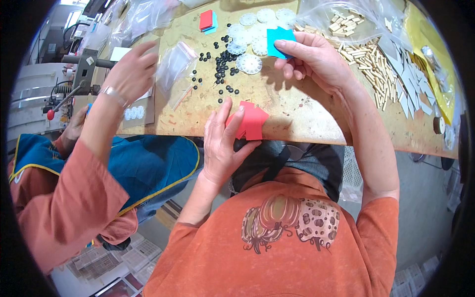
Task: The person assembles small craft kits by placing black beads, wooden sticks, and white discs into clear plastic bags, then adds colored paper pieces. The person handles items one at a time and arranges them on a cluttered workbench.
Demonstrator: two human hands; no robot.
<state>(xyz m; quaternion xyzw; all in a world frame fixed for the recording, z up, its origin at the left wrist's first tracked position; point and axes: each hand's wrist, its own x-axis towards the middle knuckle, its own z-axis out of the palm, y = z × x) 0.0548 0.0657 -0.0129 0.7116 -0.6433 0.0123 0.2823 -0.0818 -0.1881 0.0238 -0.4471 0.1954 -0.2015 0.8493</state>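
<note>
At the table's front edge, my left hand [222,141] is closed on a few fanned red cards [254,123], with the fingers on one side and the thumb low. My right hand [316,59] is raised over the table and pinches a small stack of bright blue cards [277,41] between thumb and fingers. Beneath and beside the blue cards lie several clear, round, gear-like discs [249,64]. Small black rings [225,67] are scattered left of these discs. Farther back rests another stack of red and blue cards [207,20].
A co-worker's hand [132,72] reaches in from the left, near a clear plastic bag [175,64] and a lever press [84,74]. Wooden pegs [378,74], grey flat pieces [413,89] and a yellow bag [435,59] lie on the right. A wooden spool [438,125] sits near the right edge.
</note>
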